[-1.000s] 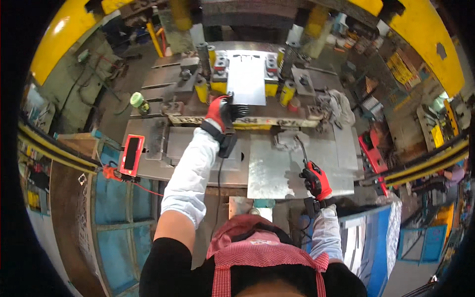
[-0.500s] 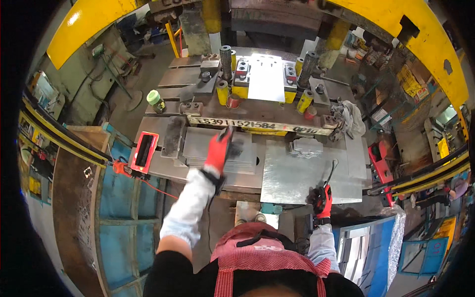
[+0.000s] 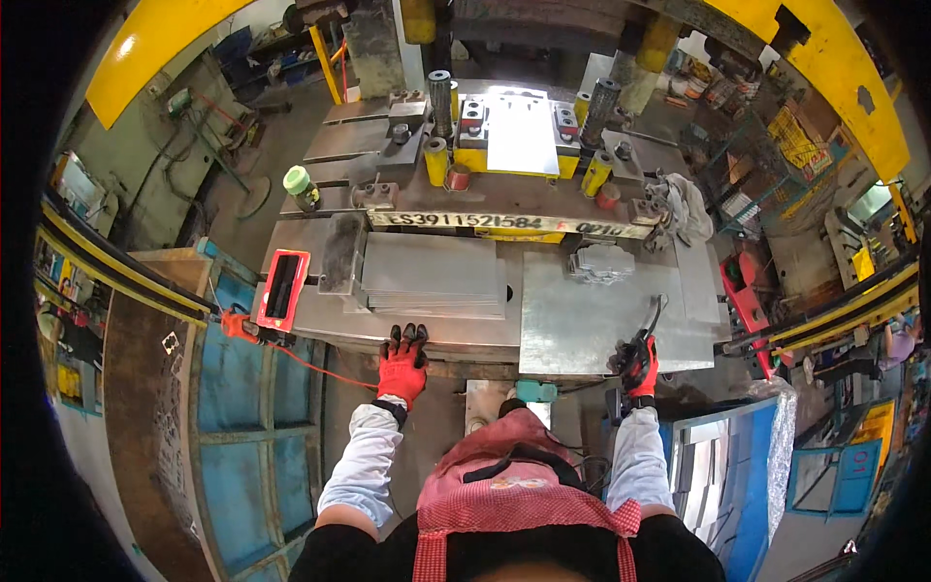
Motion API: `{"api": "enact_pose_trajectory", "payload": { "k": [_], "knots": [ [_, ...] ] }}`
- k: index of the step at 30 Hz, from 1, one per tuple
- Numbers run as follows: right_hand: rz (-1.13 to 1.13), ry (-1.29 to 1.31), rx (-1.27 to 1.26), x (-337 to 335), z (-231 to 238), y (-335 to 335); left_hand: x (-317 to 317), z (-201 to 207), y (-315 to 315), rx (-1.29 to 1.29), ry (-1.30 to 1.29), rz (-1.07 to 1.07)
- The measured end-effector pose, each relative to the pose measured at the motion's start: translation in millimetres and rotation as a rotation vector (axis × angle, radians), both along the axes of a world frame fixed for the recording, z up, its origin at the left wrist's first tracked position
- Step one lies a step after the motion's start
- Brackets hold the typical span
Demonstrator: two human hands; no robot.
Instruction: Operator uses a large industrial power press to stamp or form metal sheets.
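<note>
My left hand (image 3: pixel 401 367), in a red glove with black fingertips, rests at the bench's front edge with its fingers spread and nothing in them. Just beyond it lies a stack of flat grey metal sheets (image 3: pixel 427 272). My right hand (image 3: pixel 637 371), gloved alike, is closed around a dark hand tool with a thin bent tip (image 3: pixel 656 312); its exact kind is unclear. That tool sits over the right part of a broad metal plate (image 3: pixel 567 325). A small pile of shaped metal pieces (image 3: pixel 601 260) lies on the plate's far side. A bright metal sheet (image 3: pixel 521 136) lies on the press die.
Yellow posts (image 3: pixel 436 161) and dark ribbed pillars (image 3: pixel 599 109) flank the die. A red-framed tray (image 3: pixel 283 289) and a green-capped bottle (image 3: pixel 300 184) stand at left. A grey rag (image 3: pixel 687 209) hangs at right. Blue racks (image 3: pixel 228 388) stand beside the bench.
My left hand has drawn back from above the sheet stack to the bench's front edge, its fingers now spread. My right hand still grips the tool near the plate's front edge.
</note>
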State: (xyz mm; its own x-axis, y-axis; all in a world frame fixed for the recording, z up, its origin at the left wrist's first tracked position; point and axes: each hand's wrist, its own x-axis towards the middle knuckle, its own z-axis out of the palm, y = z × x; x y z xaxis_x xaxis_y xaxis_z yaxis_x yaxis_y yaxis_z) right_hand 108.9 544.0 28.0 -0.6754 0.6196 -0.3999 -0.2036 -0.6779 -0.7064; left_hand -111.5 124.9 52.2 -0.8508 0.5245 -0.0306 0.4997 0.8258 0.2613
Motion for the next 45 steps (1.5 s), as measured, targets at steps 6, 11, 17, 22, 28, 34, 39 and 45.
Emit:
{"api": "enact_pose_trajectory", "payload": {
  "k": [6,11,17,22,28,34,39,45],
  "knots": [
    [-0.025,0.062,-0.026,-6.7,7.5,-7.0,-0.5,-16.4,-4.6,0.076,0.085,0.011],
    [-0.027,0.038,0.004,-7.9,32.5,-18.3,-4.0,-12.5,-2.6,0.063,-0.002,0.032],
    [-0.062,-0.009,0.064,-7.3,29.9,-17.4,-0.8,-7.9,-2.1,0.074,0.024,0.042],
    [-0.05,0.02,0.019,-7.7,30.8,-19.8,0.4,-4.2,-1.2,0.07,-0.016,0.044],
    [-0.041,0.001,0.067,-5.0,22.2,-13.1,-5.4,-19.6,-3.3,0.051,-0.005,0.022],
    [-0.015,-0.033,0.064,-7.1,14.8,-9.3,-7.7,-25.7,-7.7,0.029,0.066,0.016],
    [-0.045,-0.044,0.118,-5.0,14.3,-10.6,-0.2,-4.0,-0.8,0.016,-0.028,0.031],
    [-0.049,-0.073,0.251,-7.6,32.5,-20.0,-2.9,-2.7,2.4,0.009,0.029,-0.012]
  ]
}}
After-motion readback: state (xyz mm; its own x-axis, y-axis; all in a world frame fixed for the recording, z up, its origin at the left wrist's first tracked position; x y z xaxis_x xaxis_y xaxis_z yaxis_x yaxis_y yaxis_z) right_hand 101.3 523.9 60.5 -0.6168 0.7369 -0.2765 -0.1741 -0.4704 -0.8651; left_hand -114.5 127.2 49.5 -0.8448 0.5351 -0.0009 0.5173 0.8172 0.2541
